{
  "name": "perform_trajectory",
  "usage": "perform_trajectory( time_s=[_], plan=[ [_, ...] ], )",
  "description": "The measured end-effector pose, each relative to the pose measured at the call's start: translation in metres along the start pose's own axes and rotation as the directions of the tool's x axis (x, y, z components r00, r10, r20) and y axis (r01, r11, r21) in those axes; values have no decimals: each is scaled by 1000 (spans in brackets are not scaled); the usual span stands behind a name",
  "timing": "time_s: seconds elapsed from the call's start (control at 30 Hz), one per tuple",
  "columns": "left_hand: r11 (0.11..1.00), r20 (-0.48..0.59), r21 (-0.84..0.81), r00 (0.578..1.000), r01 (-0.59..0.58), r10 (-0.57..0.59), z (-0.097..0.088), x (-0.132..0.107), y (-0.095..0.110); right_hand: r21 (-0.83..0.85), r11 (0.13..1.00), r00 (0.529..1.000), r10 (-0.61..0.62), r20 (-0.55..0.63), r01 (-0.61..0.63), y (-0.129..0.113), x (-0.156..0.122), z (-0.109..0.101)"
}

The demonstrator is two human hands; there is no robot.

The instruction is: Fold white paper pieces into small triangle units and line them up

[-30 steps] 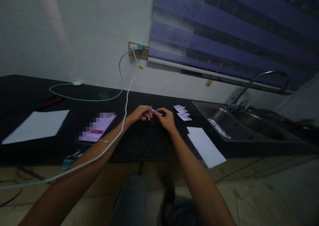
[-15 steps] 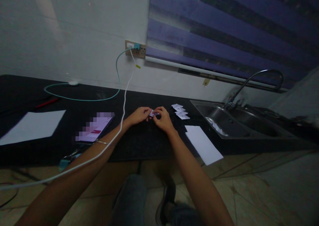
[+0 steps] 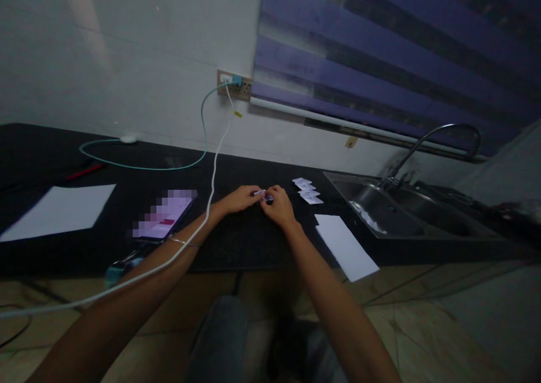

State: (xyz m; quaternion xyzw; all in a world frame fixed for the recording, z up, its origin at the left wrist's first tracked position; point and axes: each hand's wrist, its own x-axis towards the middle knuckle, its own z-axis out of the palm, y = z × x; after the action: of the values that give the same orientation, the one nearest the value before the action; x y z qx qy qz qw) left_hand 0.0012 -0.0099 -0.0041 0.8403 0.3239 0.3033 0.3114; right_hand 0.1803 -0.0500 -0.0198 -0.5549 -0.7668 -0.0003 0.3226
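Observation:
My left hand [image 3: 242, 198] and my right hand [image 3: 279, 205] meet over the black counter [image 3: 245, 242], fingers closed on one small piece of folded paper [image 3: 267, 197]. Most of this white piece is hidden by the fingers. To the right of my right hand, several small folded paper pieces [image 3: 307, 191] lie overlapping in a row. Nearer the front edge, white paper strips [image 3: 344, 245] are stacked, their lower end sticking out past the counter.
A larger white sheet [image 3: 63, 211] lies at far left. Beside my left forearm is a phone [image 3: 167, 217] with a lit screen. A white cable [image 3: 213, 172] crosses over that forearm from the wall socket [image 3: 234, 84]. At right is a steel sink [image 3: 389, 208] with a faucet [image 3: 422, 143].
My left hand has shifted slightly right, closer to my right hand, and its fingers now cover the paper differently. The whole view has tilted a little. The other papers have stayed put.

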Motion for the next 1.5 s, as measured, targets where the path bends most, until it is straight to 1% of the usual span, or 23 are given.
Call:
perform_trajectory(
  time_s=[0.13,0.23,0.33,0.43,0.53,0.63,0.7,0.8,0.97,1.13,1.2,1.27,1.33,1.43,1.5],
  plan=[
    [1000,2,2,1000,-7,7,0,0,0,-55,998,999,-32,-3,32,-1,-2,1],
    [1000,13,-26,1000,-8,8,0,-1,1,-102,995,1000,-18,13,19,7,3,-7],
    [998,39,-53,998,43,-41,-1,-1,3,-158,987,999,-34,33,39,23,10,-29],
    [994,67,-55,994,89,-86,-2,-2,4,-232,972,997,-24,73,40,46,9,-60],
    [994,88,-45,991,101,-97,-3,-3,5,-318,948,991,24,131,19,70,-4,-89],
    [995,99,-36,991,91,-87,-4,-2,5,-448,894,980,104,171,-17,89,-21,-106],
    [995,96,-24,991,92,-89,-3,-1,4,-518,856,969,136,205,-10,97,-29,-110],
    [996,101,-16,991,91,-89,-3,0,2,-590,807,956,165,244,12,101,-34,-110],
    [994,125,-81,990,78,-68,-4,-1,-1,-642,759,928,158,339,105,106,-36,-114],
    [996,120,-61,991,71,-63,-4,-2,-1,-623,772,918,150,368,124,113,-36,-127],
    [997,108,-40,992,69,-65,-4,-1,-1,-595,795,931,122,344,115,116,-37,-129],
    [997,98,-31,993,69,-66,-4,0,0,-552,826,951,73,301,112,117,-38,-129],
    [997,92,-31,994,68,-65,-4,0,1,-507,850,958,11,286,141,119,-39,-127],
    [997,89,-47,994,63,-59,-5,-1,2,-467,856,941,-64,331,222,120,-39,-124],
    [997,88,-53,994,64,-59,-5,-2,2,-475,846,934,-70,350,241,119,-38,-121]
  ],
)
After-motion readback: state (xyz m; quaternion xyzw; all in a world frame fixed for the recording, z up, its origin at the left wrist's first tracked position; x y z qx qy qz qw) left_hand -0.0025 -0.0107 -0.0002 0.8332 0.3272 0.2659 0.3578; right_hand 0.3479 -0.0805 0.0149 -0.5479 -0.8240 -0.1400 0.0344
